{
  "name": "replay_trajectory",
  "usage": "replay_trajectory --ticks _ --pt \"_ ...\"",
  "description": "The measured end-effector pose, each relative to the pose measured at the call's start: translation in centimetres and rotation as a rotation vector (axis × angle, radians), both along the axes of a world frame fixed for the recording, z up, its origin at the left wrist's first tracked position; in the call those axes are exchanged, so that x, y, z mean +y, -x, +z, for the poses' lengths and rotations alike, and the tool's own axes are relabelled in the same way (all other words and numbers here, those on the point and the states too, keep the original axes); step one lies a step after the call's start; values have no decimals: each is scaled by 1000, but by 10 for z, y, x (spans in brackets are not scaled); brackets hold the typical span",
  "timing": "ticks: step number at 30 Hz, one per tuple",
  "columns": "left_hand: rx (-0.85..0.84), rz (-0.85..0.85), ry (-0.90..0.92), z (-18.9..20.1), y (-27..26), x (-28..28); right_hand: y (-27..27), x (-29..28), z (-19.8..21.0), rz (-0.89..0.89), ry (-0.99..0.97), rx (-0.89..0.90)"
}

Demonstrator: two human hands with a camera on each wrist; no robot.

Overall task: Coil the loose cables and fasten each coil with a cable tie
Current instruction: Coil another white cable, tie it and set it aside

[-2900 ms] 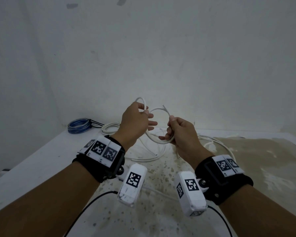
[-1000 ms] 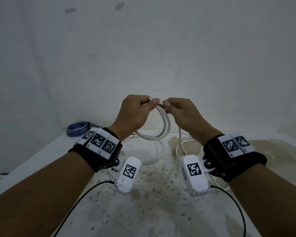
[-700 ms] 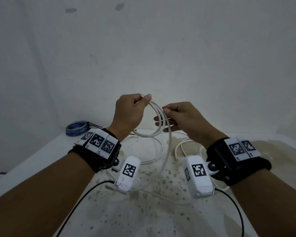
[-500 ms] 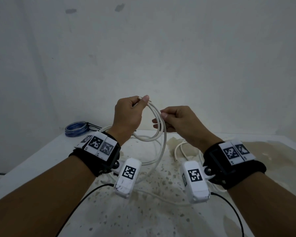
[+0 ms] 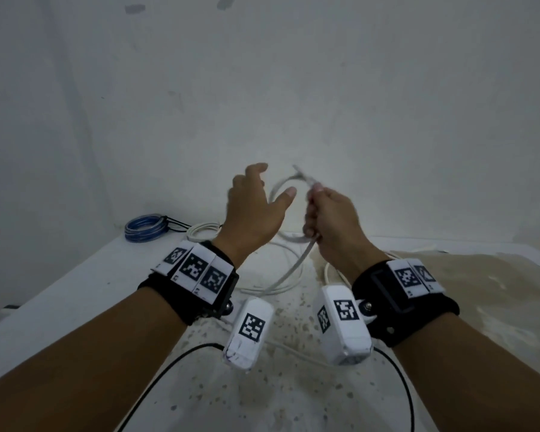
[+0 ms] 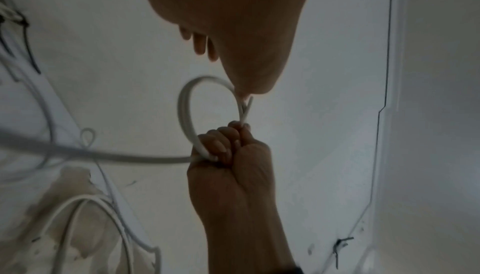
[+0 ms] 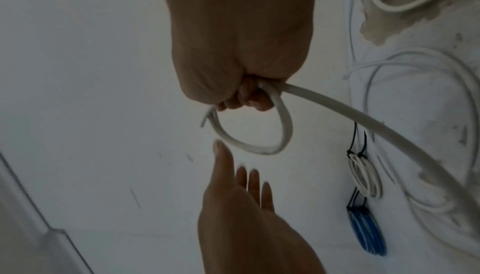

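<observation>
right hand (image 5: pixel 334 222): fingers curled round white cable (image 6: pixel 187 114), small coil held mid-frame above the surface (image 5: pixel 75 294) | left hand (image 5: pixel 253 213): fingers spread, just beside the coil, apart from it | cable tail trails lower left to loose loops | upper left: blue coil (image 5: pixel 144 229), tied white coil (image 7: pixel 365 176)

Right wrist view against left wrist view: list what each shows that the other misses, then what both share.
Only the right wrist view shows the blue coil and the small white coil, each bound with a black tie, on the table.

Only the left wrist view shows the right hand's knuckles from the front and a table edge beyond.

Both show the right hand's grip closed around the white cable loop, the left hand open and apart from it, and loose white cable on the stained table.
</observation>
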State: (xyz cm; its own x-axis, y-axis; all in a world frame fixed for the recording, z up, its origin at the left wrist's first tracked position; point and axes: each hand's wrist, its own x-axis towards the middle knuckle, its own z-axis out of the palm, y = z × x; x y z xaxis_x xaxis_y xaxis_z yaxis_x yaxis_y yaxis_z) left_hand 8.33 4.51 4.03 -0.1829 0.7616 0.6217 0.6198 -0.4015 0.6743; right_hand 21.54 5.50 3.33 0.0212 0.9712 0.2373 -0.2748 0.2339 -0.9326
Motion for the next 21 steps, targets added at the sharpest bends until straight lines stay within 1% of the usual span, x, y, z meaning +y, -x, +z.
replay_trajectory --ticks 2,3,4,5,6,7,8,9,10,11,12,13,16,19,21 --pt "49 58 -7 -4 1 -15 -8 7 4 -110 13 145" --pt "92 43 98 -8 -2 -24 -13 9 6 -140 16 212" --pt "98 -11 292 -13 -7 -35 -16 10 8 -153 19 270" --pt "27 -98 541 -17 -14 -44 -18 10 10 -155 23 315" --pt "-134 -193 759 -21 -21 -48 -19 10 10 -148 28 346" --pt "-360 -263 867 -24 -25 -47 -17 9 10 -138 32 363" --pt "-586 -299 850 -26 -28 -41 -14 8 8 -131 36 365" --pt "-773 -302 746 -25 -29 -34 -11 7 5 -129 42 354" --pt "-922 -280 622 -22 -29 -26 -8 7 0 -135 49 331" --pt "-1022 -262 514 -18 -28 -18 -5 6 -4 -144 53 307" --pt "-1059 -255 449 -15 -27 -13 -4 6 -9 -156 58 287" --pt "-1021 -248 423 -13 -27 -11 -4 6 -12 -167 63 275" --pt "-739 -216 434 -17 -27 -10 -7 7 -14 -173 68 247" --pt "-654 -183 405 -19 -24 -9 -6 4 -15 -126 80 202" --pt "-590 -164 383 -19 -21 -9 -4 0 -17 -66 103 216"
